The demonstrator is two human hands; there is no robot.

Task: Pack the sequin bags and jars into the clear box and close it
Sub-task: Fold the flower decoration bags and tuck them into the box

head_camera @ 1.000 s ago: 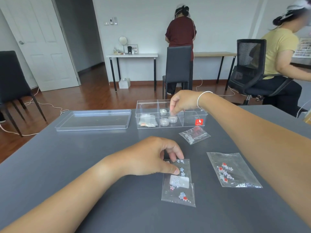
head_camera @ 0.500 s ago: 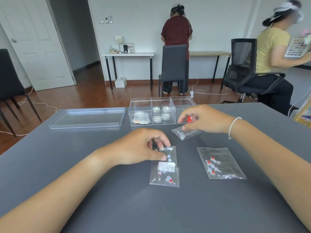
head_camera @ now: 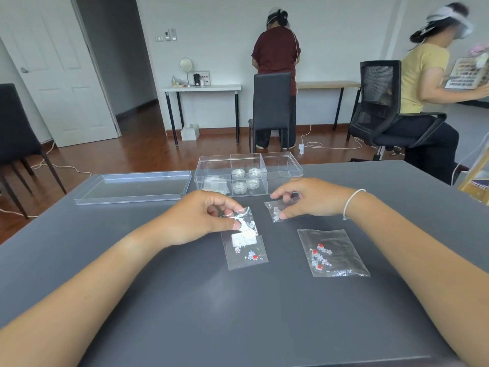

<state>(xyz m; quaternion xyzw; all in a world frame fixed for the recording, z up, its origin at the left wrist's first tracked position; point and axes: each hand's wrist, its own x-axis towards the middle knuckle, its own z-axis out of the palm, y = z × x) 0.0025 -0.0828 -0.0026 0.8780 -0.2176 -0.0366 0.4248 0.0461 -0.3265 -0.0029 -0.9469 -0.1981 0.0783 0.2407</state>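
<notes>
Right hand (head_camera: 312, 198) had come back from the clear box (head_camera: 248, 172) at upper centre and was now down on the small sequin bag (head_camera: 276, 211), thumb and fingers (head_camera: 283, 215) pinching its near edge; a second ago it was over the middle compartment. That suggests the four jars (head_camera: 246, 179) were done and the bags were next. Left hand (head_camera: 201, 218) still pinched the top of the middle bag (head_camera: 244, 241), whose upper end looked crumpled and slightly raised. A third bag (head_camera: 332, 252) lay untouched at lower right of centre on the desk (head_camera: 158, 287). The lid (head_camera: 132, 187) sat left of the box, well apart from the hands. A bag appeared to lie in the box's left compartment; glare blurred it. The right hand hid the box's near right corner.
</notes>
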